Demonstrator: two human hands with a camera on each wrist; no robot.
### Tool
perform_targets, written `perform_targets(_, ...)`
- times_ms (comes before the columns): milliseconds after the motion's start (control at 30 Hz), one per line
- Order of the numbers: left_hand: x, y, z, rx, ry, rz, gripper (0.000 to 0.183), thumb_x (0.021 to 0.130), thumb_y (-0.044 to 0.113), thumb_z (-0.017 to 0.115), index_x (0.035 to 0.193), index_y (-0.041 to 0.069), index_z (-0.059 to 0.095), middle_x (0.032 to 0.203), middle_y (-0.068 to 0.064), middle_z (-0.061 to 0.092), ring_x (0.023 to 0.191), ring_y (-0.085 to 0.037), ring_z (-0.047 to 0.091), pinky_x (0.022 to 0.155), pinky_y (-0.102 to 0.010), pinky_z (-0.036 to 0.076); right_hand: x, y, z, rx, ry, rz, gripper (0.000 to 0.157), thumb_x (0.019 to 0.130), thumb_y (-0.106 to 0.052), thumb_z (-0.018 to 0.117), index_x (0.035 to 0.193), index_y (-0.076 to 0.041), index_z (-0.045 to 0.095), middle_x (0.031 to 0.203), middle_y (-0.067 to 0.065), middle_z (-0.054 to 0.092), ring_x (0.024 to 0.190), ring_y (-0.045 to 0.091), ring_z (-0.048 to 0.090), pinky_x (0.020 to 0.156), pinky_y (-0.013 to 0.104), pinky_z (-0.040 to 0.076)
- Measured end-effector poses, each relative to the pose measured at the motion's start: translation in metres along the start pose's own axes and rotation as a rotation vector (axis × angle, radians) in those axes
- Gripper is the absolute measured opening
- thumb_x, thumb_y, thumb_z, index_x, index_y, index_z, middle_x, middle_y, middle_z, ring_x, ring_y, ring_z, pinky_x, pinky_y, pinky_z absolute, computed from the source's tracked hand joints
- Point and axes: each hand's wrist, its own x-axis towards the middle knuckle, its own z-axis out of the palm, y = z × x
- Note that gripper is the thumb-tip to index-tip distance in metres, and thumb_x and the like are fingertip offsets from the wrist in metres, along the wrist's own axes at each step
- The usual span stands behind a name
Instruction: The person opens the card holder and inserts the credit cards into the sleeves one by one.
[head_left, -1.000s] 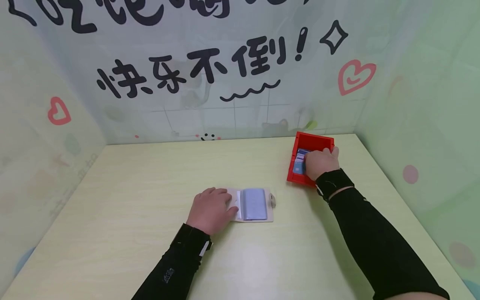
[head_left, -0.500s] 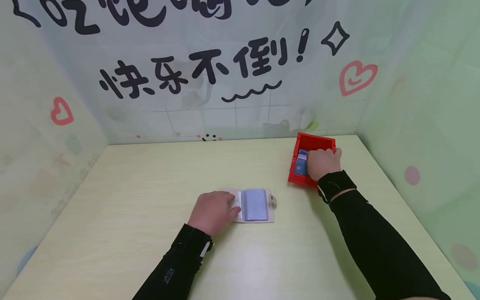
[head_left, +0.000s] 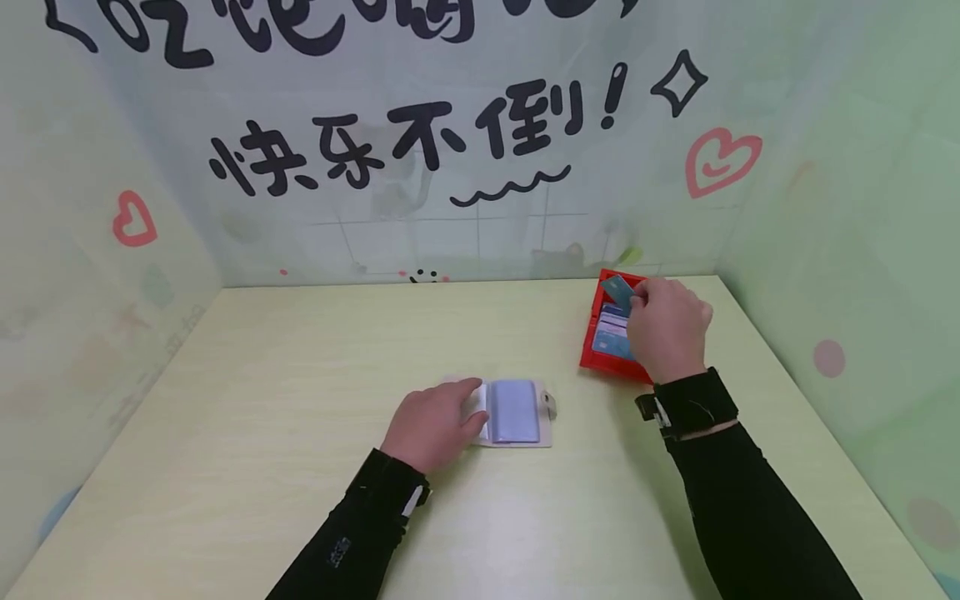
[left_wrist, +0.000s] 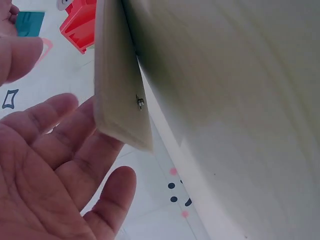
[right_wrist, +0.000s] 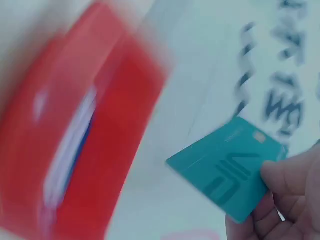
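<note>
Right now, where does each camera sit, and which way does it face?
Head: worn on the head, facing forward and down at the table; left hand, right hand and black sleeves show.
Left wrist: worn there, looking at the card holder; the left hand and part of the right hand show.
Right wrist: worn there, facing the teal card and blurred red box; the right hand shows.
All three share card and box.
</note>
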Motion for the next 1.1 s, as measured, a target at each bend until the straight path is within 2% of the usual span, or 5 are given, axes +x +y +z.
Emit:
perform_targets(267, 0.001, 0.000, 0.004, -0.087, 0.010, -0.048, 0.071, 0.102, 0.042, 0.069, 0.162, 0.016, 0.042, 0.130, -0.002, 0.076, 0.090, -0.022, 0.077, 0.074, -0.033, 0.058, -0.042, -0.029, 0.031, 0.525, -0.234, 0.104, 0.029, 0.106, -0.023, 0.064, 0.130, -0.007, 0.066, 0.117, 0.015, 0.070, 0.094, 0.029, 0.065, 0.082, 0.035, 0.061)
perform_targets(467, -0.001, 0.002, 0.000, -0.136, 0.005, -0.064, 0.081, 0.102, 0.048, 0.066, 0.167, 0.015, 0.030, 0.133, -0.002, 0.075, 0.107, -0.025, 0.077, 0.087, -0.039, 0.061, -0.059, -0.041, 0.063, 0.760, -0.473, 0.194, 0.029, 0.106, -0.019, 0.065, 0.133, -0.007, 0.064, 0.113, 0.015, 0.070, 0.091, 0.025, 0.069, 0.083, 0.028, 0.062)
perform_targets(633, -0.001, 0.003, -0.001, -0.214, -0.017, -0.059, 0.085, 0.103, 0.048, 0.065, 0.169, 0.014, 0.024, 0.132, -0.002, 0.075, 0.111, -0.023, 0.076, 0.089, -0.038, 0.061, -0.068, -0.047, 0.075, 0.784, -0.563, 0.172, 0.032, 0.105, -0.015, 0.066, 0.136, -0.006, 0.063, 0.113, 0.014, 0.073, 0.093, 0.023, 0.070, 0.086, 0.030, 0.063)
perform_targets(867, 0.003, 0.003, -0.002, -0.352, 0.036, 0.000, 0.082, 0.102, 0.032, 0.071, 0.167, 0.007, 0.026, 0.090, 0.002, 0.066, 0.072, -0.010, 0.060, 0.066, -0.025, 0.051, -0.074, -0.052, 0.078, 0.757, -0.589, 0.099, 0.039, 0.104, -0.014, 0.068, 0.141, -0.005, 0.062, 0.109, 0.012, 0.074, 0.085, 0.022, 0.070, 0.084, 0.031, 0.064)
perform_targets(1100, 0.001, 0.000, -0.004, -0.355, 0.033, -0.063, 0.074, 0.103, 0.025, 0.070, 0.165, 0.009, 0.033, 0.076, 0.000, 0.056, 0.066, -0.014, 0.053, 0.063, -0.027, 0.045, -0.073, -0.049, 0.070, 0.491, -0.558, -0.069, 0.043, 0.105, -0.020, 0.066, 0.146, -0.011, 0.063, 0.124, 0.007, 0.074, 0.107, 0.023, 0.072, 0.097, 0.039, 0.061)
